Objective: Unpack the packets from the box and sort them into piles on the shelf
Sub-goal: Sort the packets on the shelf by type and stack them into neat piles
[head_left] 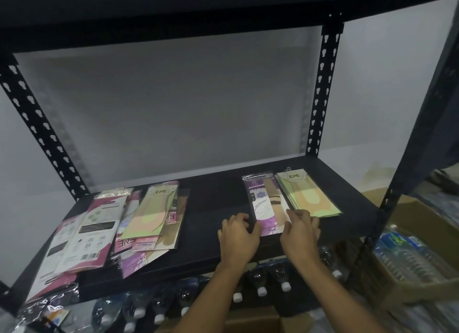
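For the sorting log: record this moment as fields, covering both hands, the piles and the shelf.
left hand: grips the near left edge of the purple packet
right hand: grips the packet's near right edge
purple packet: lies flat on the shelf, right of centre
green pile: stacked flat just right of the purple packet; cannot tell if they touch
unsorted heap: mixed packets overlapping at the shelf's left end
below the shelf: water bottles
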Demonstrator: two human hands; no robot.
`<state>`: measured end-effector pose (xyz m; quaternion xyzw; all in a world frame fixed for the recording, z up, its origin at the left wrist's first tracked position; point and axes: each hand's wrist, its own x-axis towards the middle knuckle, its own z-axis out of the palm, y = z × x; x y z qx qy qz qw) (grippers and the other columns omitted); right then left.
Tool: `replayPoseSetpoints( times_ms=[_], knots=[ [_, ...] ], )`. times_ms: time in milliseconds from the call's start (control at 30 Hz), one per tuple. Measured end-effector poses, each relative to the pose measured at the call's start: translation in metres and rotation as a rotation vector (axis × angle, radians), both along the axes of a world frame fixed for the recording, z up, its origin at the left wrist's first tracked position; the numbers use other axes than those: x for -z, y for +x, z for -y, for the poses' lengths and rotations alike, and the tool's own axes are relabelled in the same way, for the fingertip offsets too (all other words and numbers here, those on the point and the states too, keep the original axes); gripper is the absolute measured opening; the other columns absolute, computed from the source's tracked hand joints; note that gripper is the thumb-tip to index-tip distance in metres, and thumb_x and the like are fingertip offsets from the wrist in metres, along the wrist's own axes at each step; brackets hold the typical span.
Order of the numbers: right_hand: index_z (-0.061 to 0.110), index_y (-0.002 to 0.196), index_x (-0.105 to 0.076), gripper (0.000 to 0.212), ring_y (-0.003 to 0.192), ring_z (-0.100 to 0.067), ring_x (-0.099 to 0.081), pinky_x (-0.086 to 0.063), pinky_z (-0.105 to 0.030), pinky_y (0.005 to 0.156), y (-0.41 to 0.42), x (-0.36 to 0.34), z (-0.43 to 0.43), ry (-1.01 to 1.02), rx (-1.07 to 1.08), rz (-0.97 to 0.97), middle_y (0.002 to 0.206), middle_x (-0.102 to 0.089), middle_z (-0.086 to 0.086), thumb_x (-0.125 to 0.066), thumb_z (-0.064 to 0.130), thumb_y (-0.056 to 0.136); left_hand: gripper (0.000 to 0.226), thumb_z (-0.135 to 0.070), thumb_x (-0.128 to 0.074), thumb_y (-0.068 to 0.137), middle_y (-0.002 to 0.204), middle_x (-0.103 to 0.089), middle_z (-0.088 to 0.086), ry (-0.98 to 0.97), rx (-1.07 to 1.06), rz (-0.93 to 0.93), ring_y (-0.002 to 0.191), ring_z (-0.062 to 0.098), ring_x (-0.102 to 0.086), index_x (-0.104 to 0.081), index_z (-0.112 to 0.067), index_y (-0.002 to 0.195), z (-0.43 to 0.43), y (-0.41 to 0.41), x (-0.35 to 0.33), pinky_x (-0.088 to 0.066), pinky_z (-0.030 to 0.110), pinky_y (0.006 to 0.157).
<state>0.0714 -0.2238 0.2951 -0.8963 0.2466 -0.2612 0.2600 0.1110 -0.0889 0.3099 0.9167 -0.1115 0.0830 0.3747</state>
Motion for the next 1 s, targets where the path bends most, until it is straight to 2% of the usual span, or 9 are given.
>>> replayPoseSetpoints(
  times_ms=[133,300,400,500,567,633,767,900,1000],
  knots=[
    [0.021,0.132,-0.052,0.039,0.118,-0.017,-0.037,-0.036,-0.036,0.098,0.005,-0.008,-0.021,-0.075,-0.064,0.026,0.127,-0.049,0.002,-0.052,0.023,0.092,0.027,-0.041,-0.062,0.089,0.095,-0.057,-0.016,-0.092,-0.055,0.086,0.099,0.003,-0.047,-0.06,-0.029,0.114,-0.031,0.01,-0.01,-0.034,0.027,0.09],
    [0.022,0.128,-0.055,0.036,0.115,-0.015,-0.041,-0.036,-0.034,0.1,0.019,-0.024,-0.071,0.023,-0.218,0.087,0.123,-0.052,0.004,-0.051,0.028,0.093,0.021,-0.033,-0.065,0.088,0.095,-0.056,-0.013,-0.135,-0.144,0.191,0.098,0.009,-0.055,-0.061,-0.027,0.108,-0.075,0.022,-0.031,-0.047,0.029,0.085],
    [0.019,0.128,-0.056,0.035,0.114,-0.014,-0.047,-0.041,-0.032,0.1,0.03,-0.033,-0.102,0.082,-0.339,0.11,0.12,-0.054,0.003,-0.05,0.023,0.094,0.019,-0.03,-0.066,0.086,0.096,-0.057,-0.009,-0.131,-0.228,0.276,0.096,0.015,-0.058,-0.064,-0.023,0.104,-0.106,0.03,-0.043,-0.05,0.039,0.085],
    [0.016,0.127,-0.056,0.034,0.11,-0.014,-0.05,-0.045,-0.03,0.097,0.043,-0.043,-0.131,0.157,-0.44,0.112,0.116,-0.053,0.002,-0.051,0.02,0.094,0.023,-0.031,-0.066,0.086,0.105,-0.065,0.001,-0.105,-0.349,0.313,0.102,0.022,-0.056,-0.067,-0.018,0.105,-0.144,0.04,-0.049,-0.046,0.044,0.089],
    [0.014,0.127,-0.056,0.034,0.106,-0.013,-0.053,-0.046,-0.027,0.094,0.053,-0.048,-0.152,0.215,-0.485,0.099,0.113,-0.052,0.001,-0.051,0.02,0.094,0.031,-0.03,-0.066,0.084,0.114,-0.065,0.004,-0.039,-0.424,0.279,0.109,0.024,-0.054,-0.065,-0.017,0.112,-0.171,0.045,-0.049,-0.043,0.046,0.092],
    [0.01,0.125,-0.056,0.034,0.101,-0.016,-0.054,-0.046,-0.027,0.091,0.063,-0.051,-0.173,0.253,-0.51,0.059,0.112,-0.052,-0.002,-0.05,0.021,0.094,0.042,-0.036,-0.063,0.085,0.124,-0.059,0.007,0.053,-0.475,0.164,0.116,0.027,-0.049,-0.059,-0.017,0.123,-0.194,0.047,-0.045,-0.039,0.048,0.096],
    [0.005,0.105,-0.062,0.026,0.092,-0.021,-0.056,-0.047,-0.029,0.081,0.078,-0.051,-0.21,0.328,-0.517,-0.002,0.103,-0.053,-0.008,-0.052,0.026,0.093,0.05,-0.043,-0.054,0.09,0.129,-0.056,0.007,0.145,-0.47,-0.006,0.12,0.027,-0.045,-0.052,-0.017,0.132,-0.221,0.044,-0.033,-0.036,0.046,0.1],
    [0.007,0.123,-0.055,0.041,0.104,-0.027,-0.056,-0.046,-0.027,0.085,0.087,-0.051,-0.232,0.349,-0.501,-0.067,0.112,-0.054,-0.013,-0.054,0.033,0.092,0.051,-0.043,-0.057,0.088,0.132,-0.054,0.003,0.139,-0.443,-0.002,0.122,0.023,-0.044,-0.052,-0.019,0.134,-0.227,0.046,-0.026,-0.036,0.045,0.102],
    [0.007,0.127,-0.052,0.044,0.107,-0.026,-0.055,-0.045,-0.025,0.088,0.089,-0.05,-0.239,0.331,-0.514,-0.096,0.118,-0.051,-0.013,-0.058,0.031,0.09,0.056,-0.045,-0.058,0.087,0.132,-0.051,0.005,0.174,-0.452,-0.019,0.122,0.023,-0.044,-0.049,-0.019,0.135,-0.228,0.05,-0.024,-0.036,0.045,0.101]
  ],
)
